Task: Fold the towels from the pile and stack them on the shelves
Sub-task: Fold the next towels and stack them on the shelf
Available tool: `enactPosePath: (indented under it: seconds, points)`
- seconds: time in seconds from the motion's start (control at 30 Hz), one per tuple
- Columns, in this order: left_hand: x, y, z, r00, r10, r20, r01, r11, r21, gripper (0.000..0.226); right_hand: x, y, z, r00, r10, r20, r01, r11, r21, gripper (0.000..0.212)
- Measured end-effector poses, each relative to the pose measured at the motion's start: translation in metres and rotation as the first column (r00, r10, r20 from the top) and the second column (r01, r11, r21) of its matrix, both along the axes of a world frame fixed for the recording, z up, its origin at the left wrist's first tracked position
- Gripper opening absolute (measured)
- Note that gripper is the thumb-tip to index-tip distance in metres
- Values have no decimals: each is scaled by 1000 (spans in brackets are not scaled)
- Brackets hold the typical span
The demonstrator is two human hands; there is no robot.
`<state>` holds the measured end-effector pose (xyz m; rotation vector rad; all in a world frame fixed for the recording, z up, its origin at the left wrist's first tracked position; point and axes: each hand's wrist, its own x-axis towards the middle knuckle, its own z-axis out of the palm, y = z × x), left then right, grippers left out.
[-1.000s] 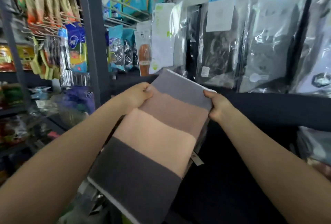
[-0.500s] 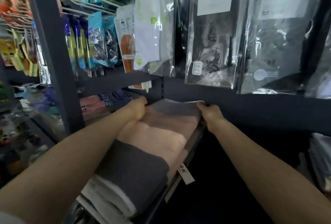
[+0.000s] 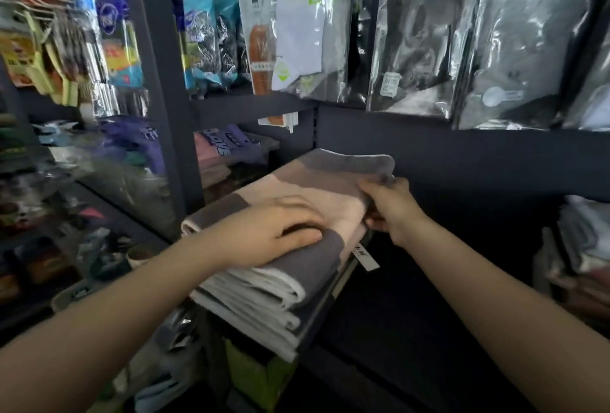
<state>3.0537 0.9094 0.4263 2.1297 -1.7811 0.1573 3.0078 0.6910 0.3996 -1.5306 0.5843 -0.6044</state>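
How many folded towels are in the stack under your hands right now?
About 4, though layers may be hidden: the striped grey-and-pink towel on top, under the left hand and gripped by the right hand, and roughly three folded towels beneath it.

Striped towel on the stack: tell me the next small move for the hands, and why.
Probably let go with the right hand and draw both hands back. The striped towel already lies flat on top of the folded stack on the shelf, the left hand pressing it down, while the right hand grips its right edge. Nothing looks left to square up.
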Motion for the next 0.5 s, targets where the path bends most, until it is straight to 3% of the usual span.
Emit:
enactPosePath:
  seconds: [0.13,0.2,0.27,0.33,0.37,0.43,0.5]
  points:
    - [-3,33,-16,1000,-10,-21,9,997,-78,72,-7,17,-6,995,33,97,-22,994,-112,53]
    - [2,49,-21,997,8,79,-3,998,-62,81,-9,15,-9,999,-8,45,14,989,-147,63]
    - [9,62,-27,993,35,110,-28,997,-67,86,-10,18,-13,994,-91,-55,66,934,-352,58]
    - [15,70,-33,993,88,77,-82,994,-77,88,-21,39,-16,991,-132,-7,98,772,-628,49]
    - [18,73,-36,991,116,70,-110,990,-91,87,-32,53,-17,995,-65,80,103,673,-733,44]
    - [19,74,-41,985,165,47,-158,979,-130,77,-57,79,-16,958,259,123,-24,500,-866,38]
    - [18,73,-46,980,199,30,-191,967,-168,71,-77,95,-18,872,490,-21,-191,299,-935,38]
